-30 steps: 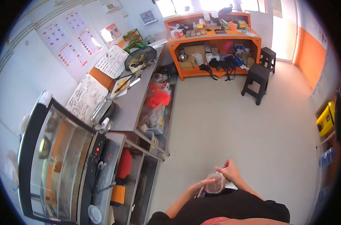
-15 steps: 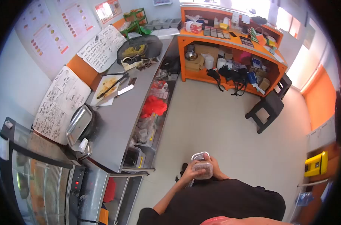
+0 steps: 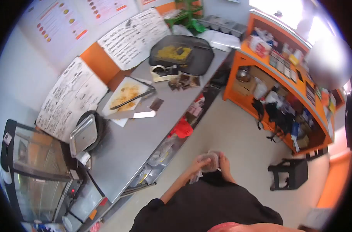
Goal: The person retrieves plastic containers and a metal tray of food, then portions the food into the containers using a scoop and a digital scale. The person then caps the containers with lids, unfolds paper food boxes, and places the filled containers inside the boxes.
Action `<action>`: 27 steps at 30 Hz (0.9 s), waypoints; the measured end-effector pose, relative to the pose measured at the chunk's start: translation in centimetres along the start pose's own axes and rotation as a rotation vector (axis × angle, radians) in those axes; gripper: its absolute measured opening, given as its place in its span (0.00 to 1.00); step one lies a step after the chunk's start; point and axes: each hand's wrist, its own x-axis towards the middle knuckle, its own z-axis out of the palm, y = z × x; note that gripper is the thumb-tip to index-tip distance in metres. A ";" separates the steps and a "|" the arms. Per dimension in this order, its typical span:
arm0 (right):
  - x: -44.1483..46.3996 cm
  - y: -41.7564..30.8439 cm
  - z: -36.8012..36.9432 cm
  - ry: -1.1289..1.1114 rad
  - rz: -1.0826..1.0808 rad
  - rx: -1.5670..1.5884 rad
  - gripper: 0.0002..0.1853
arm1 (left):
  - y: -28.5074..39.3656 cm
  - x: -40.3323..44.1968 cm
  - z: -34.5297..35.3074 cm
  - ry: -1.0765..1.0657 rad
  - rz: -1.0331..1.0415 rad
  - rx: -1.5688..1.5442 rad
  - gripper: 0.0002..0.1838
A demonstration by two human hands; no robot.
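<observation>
Clear plastic containers [image 3: 210,162] are held in front of the black shirt, above the floor. My left hand [image 3: 198,164] is wrapped round their left side, fingers over the top one. My right hand [image 3: 224,165] grips the right side, its fingers curled at the rim. What the containers hold is too blurred to tell. Beyond the hands is the grey counter [image 3: 125,162], with a stained cutting board [image 3: 125,96], black tongs [image 3: 134,99], a white-handled knife [image 3: 144,114], a tape dispenser [image 3: 163,73] and small dark packets [image 3: 183,82].
A black tray [image 3: 203,58] with yellow food stands at the counter's far end. Metal trays [image 3: 83,135] lie at its left. A glass display case [image 3: 40,162] is at the lower left. To the right are an orange shelf unit [image 3: 232,83] and a black stool [image 3: 296,174].
The view has turned left and moved closer to the counter. Both hands have stayed on the containers, which have come together into a closer stack.
</observation>
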 end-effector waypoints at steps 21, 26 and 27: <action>13.8 -14.4 26.9 -0.434 -1.489 -0.651 0.24 | -0.4 -5.0 -15.1 2.016 0.459 0.230 0.21; 2.8 -0.8 21.2 -1.667 -0.706 -0.875 0.25 | -12.3 -5.6 -9.1 2.067 0.290 -0.356 0.19; 1.0 2.5 20.7 -1.690 -0.487 -0.967 0.23 | -13.5 -6.1 -8.8 2.045 0.222 -0.481 0.20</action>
